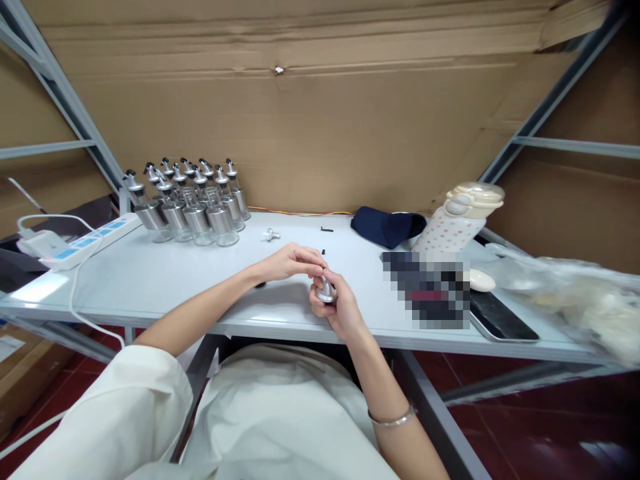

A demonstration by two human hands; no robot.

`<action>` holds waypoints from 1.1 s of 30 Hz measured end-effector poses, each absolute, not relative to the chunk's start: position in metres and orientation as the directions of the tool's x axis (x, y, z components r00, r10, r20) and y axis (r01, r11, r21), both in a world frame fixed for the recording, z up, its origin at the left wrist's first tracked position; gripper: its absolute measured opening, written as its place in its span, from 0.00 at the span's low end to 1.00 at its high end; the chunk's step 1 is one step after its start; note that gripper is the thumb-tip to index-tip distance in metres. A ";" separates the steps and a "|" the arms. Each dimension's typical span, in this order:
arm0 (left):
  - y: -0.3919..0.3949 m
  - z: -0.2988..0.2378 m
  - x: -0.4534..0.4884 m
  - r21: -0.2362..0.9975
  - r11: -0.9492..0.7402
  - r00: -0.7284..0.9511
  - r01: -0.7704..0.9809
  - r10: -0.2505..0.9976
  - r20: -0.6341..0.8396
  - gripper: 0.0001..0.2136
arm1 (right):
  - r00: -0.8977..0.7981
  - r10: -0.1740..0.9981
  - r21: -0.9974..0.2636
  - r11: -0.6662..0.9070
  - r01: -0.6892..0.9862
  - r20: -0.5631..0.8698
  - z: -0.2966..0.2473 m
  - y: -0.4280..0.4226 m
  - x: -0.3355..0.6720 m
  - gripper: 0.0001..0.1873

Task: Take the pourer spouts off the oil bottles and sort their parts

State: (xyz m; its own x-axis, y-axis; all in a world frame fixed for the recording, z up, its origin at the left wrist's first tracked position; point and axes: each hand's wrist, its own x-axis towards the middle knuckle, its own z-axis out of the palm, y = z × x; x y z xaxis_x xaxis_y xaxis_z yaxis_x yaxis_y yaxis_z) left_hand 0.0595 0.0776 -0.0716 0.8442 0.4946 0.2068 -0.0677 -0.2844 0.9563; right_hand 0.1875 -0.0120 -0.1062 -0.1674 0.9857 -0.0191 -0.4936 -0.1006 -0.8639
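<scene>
My right hand [343,308] is closed around a silver pourer spout [326,292], its wide shiny base turned toward me. My left hand [296,261] meets it from above, fingertips pinched at the spout's narrow end; any small part between them is hidden. Just beyond my fingers lies a small black piece [323,252], with a thin black strip [327,229] farther back. Another silver pourer spout [273,234] rests on its side behind my left hand. Part of a black piece [261,285] shows beneath my left wrist.
Several glass-and-steel oil bottles [197,220] stand at the back left, most with pourers on. A power strip [93,241] is farther left. To the right are a navy cap [387,227], a dotted bottle [453,223], a phone [503,317] and a plastic bag [580,300].
</scene>
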 end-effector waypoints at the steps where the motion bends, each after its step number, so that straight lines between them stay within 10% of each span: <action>1: 0.077 -0.072 0.059 0.954 -0.291 0.843 -0.067 0.494 0.210 0.12 | -0.169 0.986 -0.861 -0.098 -0.500 -0.014 -0.106 -0.012 0.188 0.17; 33: 0.077 -0.071 0.058 0.959 -0.270 0.840 -0.086 0.498 0.216 0.12 | -0.108 0.993 -0.866 -0.093 -0.491 -0.045 -0.106 -0.011 0.185 0.33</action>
State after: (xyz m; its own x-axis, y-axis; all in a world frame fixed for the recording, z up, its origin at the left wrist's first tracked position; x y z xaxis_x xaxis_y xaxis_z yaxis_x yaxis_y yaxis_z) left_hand 0.0577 0.0768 -0.0713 0.8401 0.4977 0.2156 -0.0864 -0.2696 0.9591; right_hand 0.1846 -0.0109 -0.1063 -0.1084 0.9931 -0.0447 -0.4909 -0.0926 -0.8663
